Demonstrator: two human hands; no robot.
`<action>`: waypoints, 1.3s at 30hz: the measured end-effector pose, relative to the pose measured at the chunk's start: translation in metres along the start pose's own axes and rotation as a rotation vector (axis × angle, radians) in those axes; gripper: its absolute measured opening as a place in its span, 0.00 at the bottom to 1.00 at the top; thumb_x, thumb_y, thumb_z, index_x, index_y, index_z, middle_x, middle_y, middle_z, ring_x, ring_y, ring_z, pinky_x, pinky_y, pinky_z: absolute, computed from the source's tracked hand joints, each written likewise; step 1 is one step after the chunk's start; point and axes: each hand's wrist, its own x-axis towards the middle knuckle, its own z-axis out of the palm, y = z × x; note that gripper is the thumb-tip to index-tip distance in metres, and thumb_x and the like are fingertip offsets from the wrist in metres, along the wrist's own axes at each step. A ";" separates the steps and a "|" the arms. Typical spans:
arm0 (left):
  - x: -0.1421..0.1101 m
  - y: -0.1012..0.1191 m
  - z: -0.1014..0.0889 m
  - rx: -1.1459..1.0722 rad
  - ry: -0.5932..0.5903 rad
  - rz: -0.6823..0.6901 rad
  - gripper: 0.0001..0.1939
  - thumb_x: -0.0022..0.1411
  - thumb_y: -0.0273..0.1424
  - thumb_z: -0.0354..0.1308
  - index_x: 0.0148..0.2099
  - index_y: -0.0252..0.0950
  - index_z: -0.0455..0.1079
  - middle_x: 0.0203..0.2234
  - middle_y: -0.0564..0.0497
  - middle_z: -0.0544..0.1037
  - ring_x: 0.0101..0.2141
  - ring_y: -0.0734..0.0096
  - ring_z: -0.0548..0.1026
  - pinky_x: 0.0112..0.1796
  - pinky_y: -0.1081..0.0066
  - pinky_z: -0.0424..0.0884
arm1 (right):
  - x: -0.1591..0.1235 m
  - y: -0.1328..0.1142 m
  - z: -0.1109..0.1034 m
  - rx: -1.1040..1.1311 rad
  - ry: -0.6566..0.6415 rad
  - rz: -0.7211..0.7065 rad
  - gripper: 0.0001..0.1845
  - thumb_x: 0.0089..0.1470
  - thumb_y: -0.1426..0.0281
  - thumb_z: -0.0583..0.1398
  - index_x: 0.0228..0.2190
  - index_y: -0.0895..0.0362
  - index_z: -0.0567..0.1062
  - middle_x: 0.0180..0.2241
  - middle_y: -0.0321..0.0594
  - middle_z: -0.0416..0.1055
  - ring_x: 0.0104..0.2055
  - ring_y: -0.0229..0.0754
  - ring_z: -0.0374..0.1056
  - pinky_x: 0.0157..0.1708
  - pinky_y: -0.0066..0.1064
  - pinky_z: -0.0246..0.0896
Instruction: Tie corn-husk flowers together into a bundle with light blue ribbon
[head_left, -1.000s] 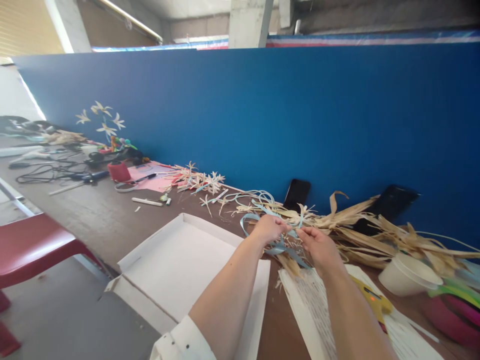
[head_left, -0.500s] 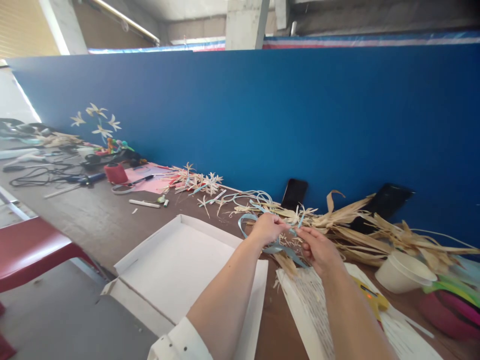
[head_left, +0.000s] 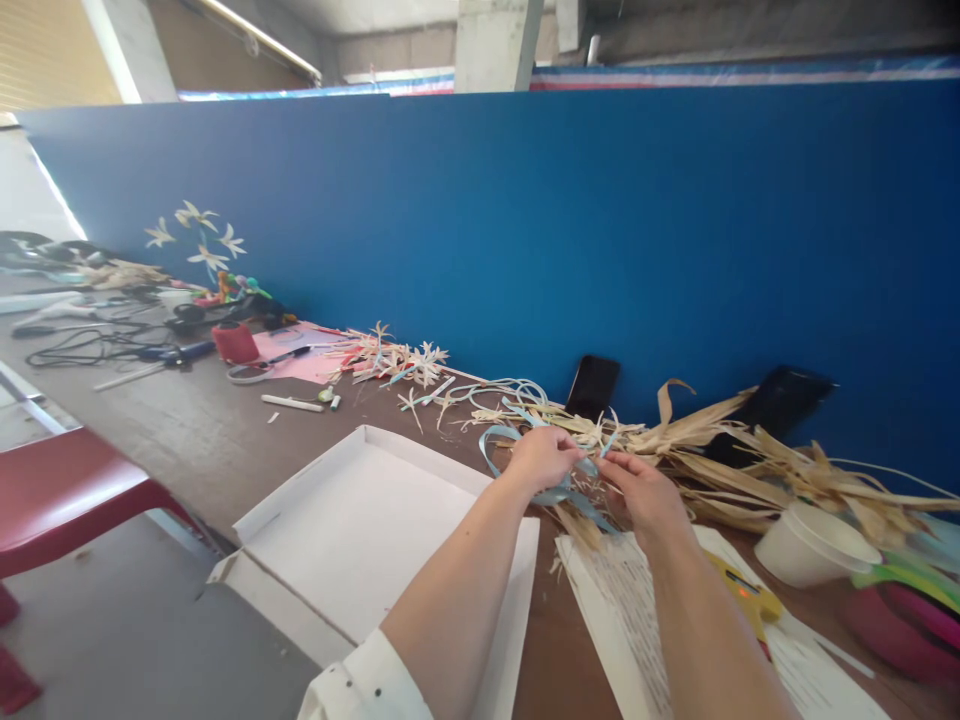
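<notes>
**Two narrow pinches on one thin blue strip, right of the white box**

Your left hand and your right hand are close together just right of the box, their tips nearly meeting. Both are closed narrow; it looks as if both hold the strip, but the exact place of contact is too small to see. Such a short hold seems chosen because the strip is thin, and a bigger grip could cover or bend it. Blue ribbon lies under your hands, also right of the box, so its free length is probably slack and does not pull. Pale flowers are just behind your hands, farther from you than the box.

Farther right of the box, dry husks spread in a long heap near the blue partition, which perhaps limits how far they spread. Printed paper lies right of the box, partly under your right forearm; maybe it protects the table from the yellow tool resting on it. Behind the box and to its right, a dark phone leans on the partition, probably because this support holds it tilted.
</notes>
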 end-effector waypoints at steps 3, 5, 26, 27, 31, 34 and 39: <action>0.000 -0.002 0.003 -0.028 -0.014 -0.013 0.13 0.53 0.40 0.55 0.32 0.35 0.72 0.21 0.53 0.73 0.24 0.73 0.68 0.29 0.73 0.64 | 0.000 0.000 0.001 0.079 -0.031 0.020 0.16 0.32 0.68 0.68 0.28 0.56 0.74 0.22 0.34 0.73 0.23 0.36 0.68 0.20 0.23 0.64; 0.000 -0.002 0.003 -0.029 0.002 -0.003 0.13 0.54 0.39 0.54 0.31 0.34 0.72 0.22 0.52 0.73 0.24 0.73 0.68 0.29 0.74 0.63 | -0.001 -0.001 0.001 0.111 -0.034 0.030 0.16 0.32 0.69 0.69 0.28 0.56 0.74 0.22 0.34 0.73 0.22 0.37 0.69 0.21 0.24 0.65; -0.003 0.007 0.000 -0.252 -0.093 -0.093 0.16 0.44 0.37 0.62 0.34 0.33 0.76 0.22 0.54 0.72 0.25 0.74 0.66 0.31 0.74 0.64 | -0.004 -0.005 0.001 0.237 -0.085 -0.014 0.19 0.31 0.70 0.71 0.29 0.55 0.74 0.24 0.34 0.74 0.25 0.36 0.70 0.21 0.21 0.65; -0.003 0.007 0.000 -0.253 -0.094 -0.100 0.16 0.43 0.37 0.62 0.34 0.32 0.76 0.21 0.54 0.71 0.24 0.75 0.66 0.30 0.74 0.63 | -0.004 -0.005 0.001 0.231 -0.081 -0.013 0.19 0.31 0.70 0.71 0.30 0.55 0.75 0.24 0.34 0.74 0.25 0.36 0.70 0.21 0.21 0.65; -0.004 0.010 0.002 -0.274 -0.074 -0.119 0.15 0.42 0.36 0.63 0.33 0.32 0.75 0.19 0.55 0.68 0.24 0.75 0.64 0.28 0.75 0.62 | -0.007 -0.007 0.003 0.223 -0.068 -0.001 0.19 0.30 0.69 0.71 0.29 0.56 0.75 0.23 0.34 0.74 0.23 0.35 0.69 0.20 0.21 0.65; -0.007 0.013 0.000 -0.312 -0.091 -0.134 0.14 0.43 0.34 0.62 0.33 0.33 0.75 0.20 0.55 0.68 0.24 0.76 0.64 0.27 0.76 0.62 | -0.006 -0.007 0.003 0.229 -0.062 -0.002 0.19 0.29 0.70 0.71 0.29 0.56 0.75 0.24 0.34 0.74 0.24 0.36 0.70 0.20 0.21 0.65; -0.010 0.017 -0.002 -0.350 -0.159 -0.127 0.15 0.44 0.34 0.61 0.35 0.33 0.74 0.23 0.54 0.71 0.25 0.76 0.65 0.28 0.76 0.63 | -0.003 -0.005 0.001 0.239 -0.070 -0.012 0.19 0.30 0.70 0.71 0.30 0.55 0.75 0.23 0.33 0.75 0.24 0.38 0.70 0.22 0.24 0.67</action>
